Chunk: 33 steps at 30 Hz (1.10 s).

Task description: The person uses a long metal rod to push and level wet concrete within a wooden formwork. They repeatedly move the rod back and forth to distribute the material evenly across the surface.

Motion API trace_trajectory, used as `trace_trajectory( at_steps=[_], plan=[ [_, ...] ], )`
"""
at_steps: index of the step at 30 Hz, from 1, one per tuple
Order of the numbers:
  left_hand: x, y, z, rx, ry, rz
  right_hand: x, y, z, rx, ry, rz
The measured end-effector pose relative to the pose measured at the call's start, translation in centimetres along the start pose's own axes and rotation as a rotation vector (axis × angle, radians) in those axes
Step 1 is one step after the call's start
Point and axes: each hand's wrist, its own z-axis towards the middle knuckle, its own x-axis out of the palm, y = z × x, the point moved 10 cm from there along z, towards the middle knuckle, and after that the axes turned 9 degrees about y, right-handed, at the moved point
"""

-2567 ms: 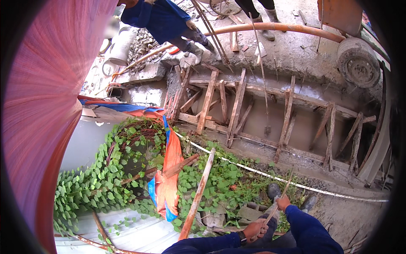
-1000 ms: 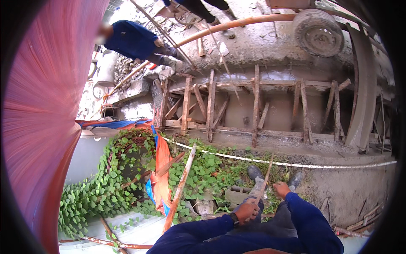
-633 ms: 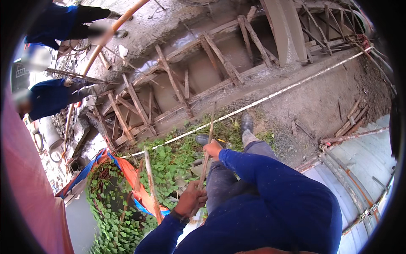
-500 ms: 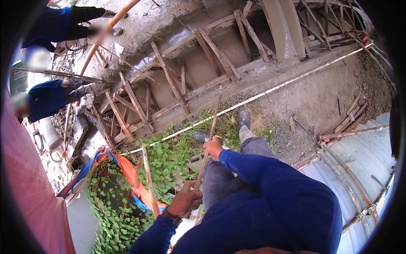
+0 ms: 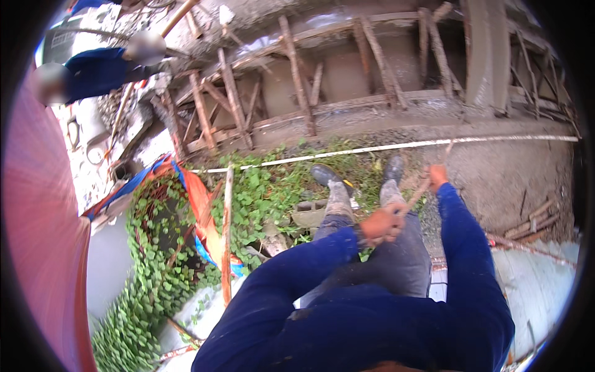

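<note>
A thin wooden stick (image 5: 419, 193) slants across in front of my legs, its upper tip passing near a long white pole. My left hand (image 5: 382, 224) is closed around its lower part. Farther up, my right hand (image 5: 438, 176) wraps the same stick, close to the white pole (image 5: 365, 149) that lies across the ground. Below the hands are my grey trousers and dark boots (image 5: 323, 174). What lies under the fingers is hidden.
Beyond the pole runs a muddy trench (image 5: 341, 65) braced with wooden struts (image 5: 297, 74). Vines (image 5: 155, 273) and an orange-blue tarp (image 5: 201, 211) lie left, near an upright wooden post (image 5: 227, 235). Metal sheets (image 5: 539, 285) are at right. Another person (image 5: 96, 74) stands far left.
Both hands have swung to the right with the stick, which now leans further right. My view has turned, and the trench and the other person appear shifted.
</note>
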Motion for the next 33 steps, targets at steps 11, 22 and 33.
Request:
trace_trajectory(
  at_steps=[11, 22, 33],
  plan=[
    [-8.8, -0.4, -16.4, 0.221, -0.231, -0.338, 33.8, -3.1, -5.5, -0.921, 0.633, -1.909],
    [-8.9, 0.1, -26.3, 0.361, -0.649, -0.393, 51.1, -8.5, -12.2, 0.120, 0.823, -0.553],
    [-4.2, 5.0, -34.7, 0.208, -0.465, -0.231, 44.2, -6.5, -24.6, 0.034, 0.504, -0.074]
  ],
)
